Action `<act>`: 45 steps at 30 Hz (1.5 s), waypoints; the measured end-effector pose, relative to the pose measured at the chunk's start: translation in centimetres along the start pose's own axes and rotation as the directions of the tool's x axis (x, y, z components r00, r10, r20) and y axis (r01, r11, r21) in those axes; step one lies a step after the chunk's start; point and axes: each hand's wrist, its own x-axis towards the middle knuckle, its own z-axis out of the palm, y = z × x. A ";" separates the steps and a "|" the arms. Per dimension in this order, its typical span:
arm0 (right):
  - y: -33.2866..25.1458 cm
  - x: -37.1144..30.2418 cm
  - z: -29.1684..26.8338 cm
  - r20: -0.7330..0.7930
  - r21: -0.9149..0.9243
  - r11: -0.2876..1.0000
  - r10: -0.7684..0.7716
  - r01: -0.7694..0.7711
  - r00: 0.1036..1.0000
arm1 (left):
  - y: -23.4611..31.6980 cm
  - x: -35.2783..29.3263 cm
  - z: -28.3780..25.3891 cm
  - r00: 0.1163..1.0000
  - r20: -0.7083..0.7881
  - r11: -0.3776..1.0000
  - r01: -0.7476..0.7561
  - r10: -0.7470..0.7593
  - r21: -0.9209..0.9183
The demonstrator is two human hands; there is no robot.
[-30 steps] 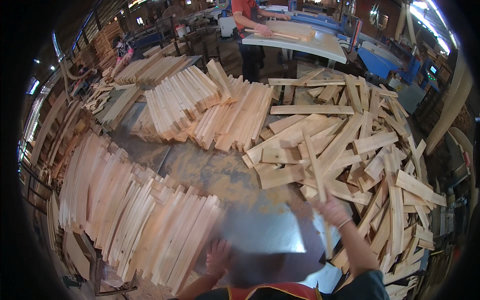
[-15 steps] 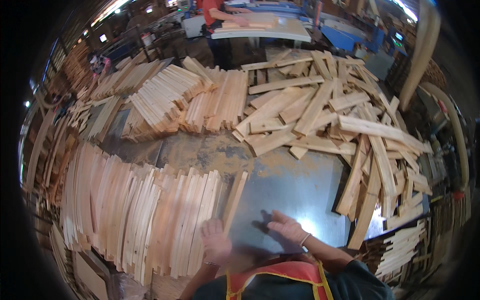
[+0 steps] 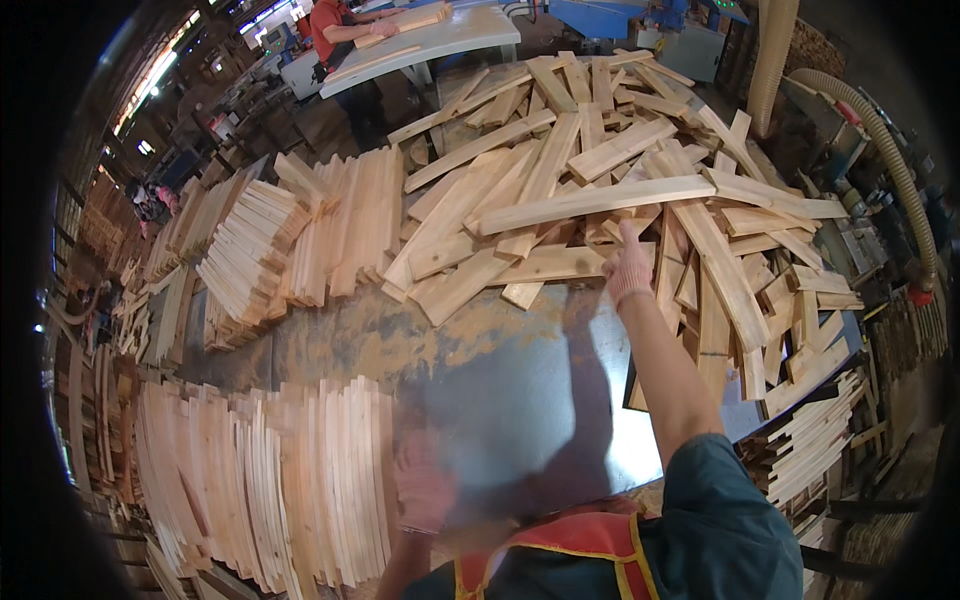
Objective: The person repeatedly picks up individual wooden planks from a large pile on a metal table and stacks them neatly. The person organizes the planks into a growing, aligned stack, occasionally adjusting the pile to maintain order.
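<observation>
My right hand (image 3: 628, 268), in what looks like a pale glove, reaches out to the heap of loose boards (image 3: 560, 262). Its fingers meet the lower edge of a long wooden board (image 3: 590, 204) lying slantwise above the other pieces; the fingertips are partly hidden there, and the hand appears closed on it. My left hand (image 3: 422, 485) is smeared by motion, beside the right end of a row of boards (image 3: 300, 480) standing closely side by side at the near left. Whether its fingers are apart cannot be made out.
Sawdust lies on the metal tabletop (image 3: 500, 385). Bundled boards (image 3: 345, 225) sit at the far left. Beyond, a person in red (image 3: 330, 30) handles boards at a white table (image 3: 440, 45). A ribbed hose (image 3: 905, 165) hangs at the right, above stacked strips (image 3: 815, 440).
My right hand has moved forward to the heap, where a long board now lies at a new slant. The single board beside my left hand has joined the row. The view has shifted right.
</observation>
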 end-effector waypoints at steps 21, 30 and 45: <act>-5.5 -5.6 -19.6 0.528 -0.511 0.759 -0.094 0.404 0.844 | 14.0 4.0 -3.3 0.926 -0.056 0.819 -0.357 0.372 -0.449; 11.0 -16.0 -20.8 0.746 -0.120 0.797 0.465 -0.592 0.476 | 8.9 0.9 2.4 0.894 0.419 -0.074 0.433 0.157 -0.898; 7.5 -7.7 -19.2 0.201 -0.486 0.871 0.025 0.077 0.979 | -5.8 -8.2 0.7 0.944 -0.249 0.974 0.226 -0.217 0.008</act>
